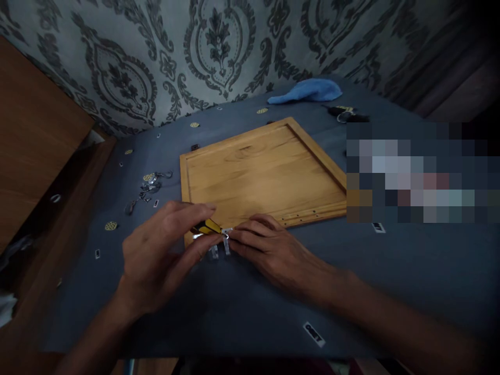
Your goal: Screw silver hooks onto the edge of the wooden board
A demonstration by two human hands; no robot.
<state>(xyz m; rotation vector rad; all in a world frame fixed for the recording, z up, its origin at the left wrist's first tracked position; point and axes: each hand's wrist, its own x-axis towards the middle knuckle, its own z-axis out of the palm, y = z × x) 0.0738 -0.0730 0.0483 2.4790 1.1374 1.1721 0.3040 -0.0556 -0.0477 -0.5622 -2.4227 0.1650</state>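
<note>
Grey, damask-patterned wall covering rises at twelve o'clock behind your blue-grey, cloth-covered desk. Its black-and-white printed label at five o'clock bears lettering too blurred to read surely. Before you, at the centre, lies a framed, honey-brown wooden panel. Your left hand grasps a yellow-and-black tool, its tip at a small, silvery strip-like piece at the panel's seven o'clock edge. Your right hand's fingers touch that piece, bent; you cannot tell whether they pinch it. Silvery metal pieces lie at nine o'clock.
</note>
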